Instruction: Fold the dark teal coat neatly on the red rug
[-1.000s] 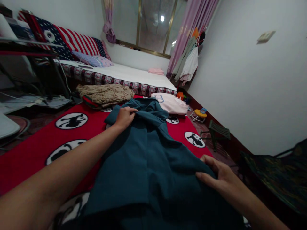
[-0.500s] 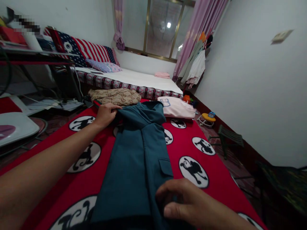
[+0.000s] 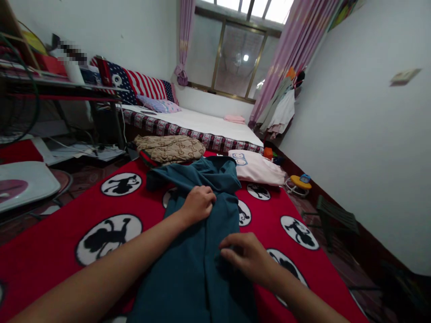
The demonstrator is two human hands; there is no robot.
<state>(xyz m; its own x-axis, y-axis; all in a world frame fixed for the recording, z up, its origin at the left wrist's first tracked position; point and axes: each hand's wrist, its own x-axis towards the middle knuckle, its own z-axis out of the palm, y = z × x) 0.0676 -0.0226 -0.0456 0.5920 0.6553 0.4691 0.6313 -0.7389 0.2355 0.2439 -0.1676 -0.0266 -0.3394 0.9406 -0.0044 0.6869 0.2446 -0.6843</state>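
A dark teal garment (image 3: 188, 269), which looks like a jacket, lies lengthwise before me with a seam or placket down its middle. Its far end is bunched, and a loose part spreads to the left. My left hand (image 3: 199, 204) is closed on the cloth just below the bunched end. Lower down, above the garment's right side, my right hand (image 3: 247, 258) is held with bent fingers, a small gap showing between thumb and forefinger. Its other fingers are partly hidden.
The red blanket (image 3: 60, 233) with monkey prints lies underneath. Beyond the garment are a folded brown patterned item (image 3: 171, 149) and a folded pale pink garment (image 3: 257, 168). A white-topped bed (image 3: 198, 119) stands behind, a cluttered desk (image 3: 101, 92) at left, stools (image 3: 336, 215) at right.
My left hand has left the garment's upper left part and moved right onto its middle. My right hand has shifted slightly up along the garment. The view has tilted upward.
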